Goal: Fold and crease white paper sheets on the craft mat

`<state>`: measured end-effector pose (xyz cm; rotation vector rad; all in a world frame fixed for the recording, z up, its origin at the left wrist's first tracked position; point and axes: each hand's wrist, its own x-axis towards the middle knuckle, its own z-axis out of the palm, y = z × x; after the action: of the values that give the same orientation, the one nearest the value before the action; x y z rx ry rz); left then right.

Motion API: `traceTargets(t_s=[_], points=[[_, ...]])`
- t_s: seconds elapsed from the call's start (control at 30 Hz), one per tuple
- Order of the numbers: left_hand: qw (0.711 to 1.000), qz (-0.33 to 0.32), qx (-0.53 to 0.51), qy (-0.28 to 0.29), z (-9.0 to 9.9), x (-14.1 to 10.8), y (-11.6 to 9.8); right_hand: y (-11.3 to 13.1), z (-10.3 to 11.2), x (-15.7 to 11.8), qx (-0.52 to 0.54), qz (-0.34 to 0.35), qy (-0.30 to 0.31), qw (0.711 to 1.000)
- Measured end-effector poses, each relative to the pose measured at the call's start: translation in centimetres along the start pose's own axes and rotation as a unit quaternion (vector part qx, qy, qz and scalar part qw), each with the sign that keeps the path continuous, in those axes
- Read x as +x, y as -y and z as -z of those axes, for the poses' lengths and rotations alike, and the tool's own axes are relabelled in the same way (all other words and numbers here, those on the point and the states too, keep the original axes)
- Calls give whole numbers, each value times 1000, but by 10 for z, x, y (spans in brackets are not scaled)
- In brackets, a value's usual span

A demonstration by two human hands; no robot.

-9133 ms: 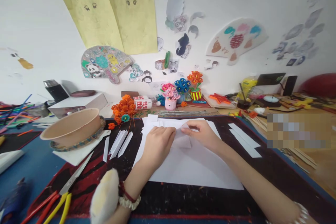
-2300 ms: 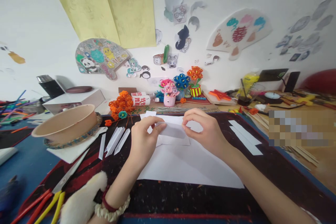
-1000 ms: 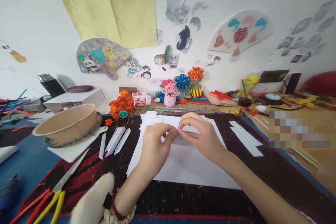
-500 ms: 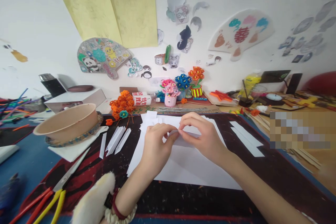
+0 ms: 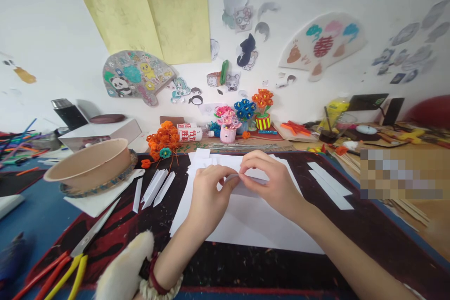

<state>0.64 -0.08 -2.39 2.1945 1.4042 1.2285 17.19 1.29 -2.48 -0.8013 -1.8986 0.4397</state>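
Observation:
Over a stack of white paper sheets (image 5: 246, 225), my left hand (image 5: 211, 192) and my right hand (image 5: 269, 183) meet at their fingertips. Both hands are pinched on a small white paper piece (image 5: 232, 177), mostly hidden by the fingers. Several folded white strips (image 5: 154, 188) lie left of the stack on the dark mat. Two flat white strips (image 5: 331, 186) rest to its right.
Scissors (image 5: 84, 243) with red and yellow handles lie at the front left, near a beige bowl (image 5: 89, 164). Orange beaded flowers (image 5: 163, 140), a bottle (image 5: 190, 132) and small flower pots (image 5: 228, 134) stand behind. Wooden sticks (image 5: 408, 211) lie at the right.

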Motion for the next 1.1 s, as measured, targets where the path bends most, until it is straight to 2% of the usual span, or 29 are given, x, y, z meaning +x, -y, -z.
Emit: traceTargets(t_s=[0.6, 0.9, 1.1], points=[[1000, 10, -25, -15, 5, 3, -1, -1, 2, 2, 3, 2, 3, 1000], [997, 26, -65, -43, 10, 3, 3, -3, 4, 2, -6, 5, -7, 1000], [993, 48, -73, -84, 14, 6, 6, -8, 6, 3, -13, 2, -19, 1000]])
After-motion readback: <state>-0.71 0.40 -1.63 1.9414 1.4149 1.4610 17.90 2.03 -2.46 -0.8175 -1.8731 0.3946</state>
